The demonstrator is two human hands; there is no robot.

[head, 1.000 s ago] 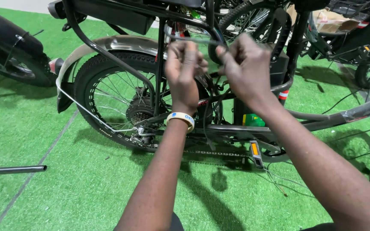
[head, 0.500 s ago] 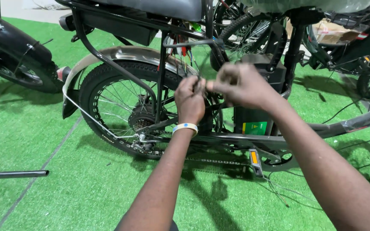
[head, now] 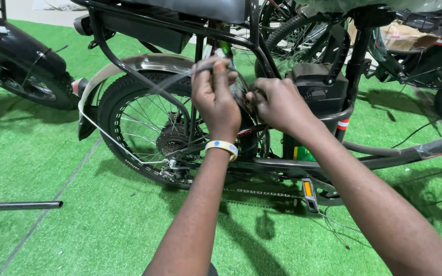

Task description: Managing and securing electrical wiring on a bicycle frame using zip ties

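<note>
A: Entry, head view. The left hand [head: 216, 99], a pale yellow wristband [head: 221, 147] on its wrist, is raised in front of the black tubular bicycle frame [head: 254, 36]. Its fingers are curled shut around a thin grey cable [head: 180, 76] that arcs off to the left over the rear wheel.

B: Right hand?

A: The right hand [head: 281, 105] sits just beside the left, knuckles up, fingers bent inward toward the same spot behind the seat tube. What it pinches, I cannot tell (the fingertips are hidden behind the left hand and blurred).

B: Where does the cable lie?

A: It starts at the left fist and sweeps over the black knobby rear tyre [head: 109, 105] and under the grey metal mudguard [head: 144, 62]. Its far end is too blurred to place.

B: Surroundings?

A: The spoked rear wheel stands upright on green artificial turf [head: 62, 240]. A black box-shaped battery pack [head: 317, 87] sits on the frame, right of the hands. Below, a black pedal with an orange reflector [head: 308, 189] hangs near the chain [head: 262, 191]. Thin loose wires [head: 336, 232] lie on the turf beside it.

B: Anything else?

A: Another dark wheel under a black mudguard [head: 19, 51] stands at the upper left, well apart. A grey metal bar [head: 19, 205] lies on the turf at the left edge. More bicycles crowd the upper right.
</note>
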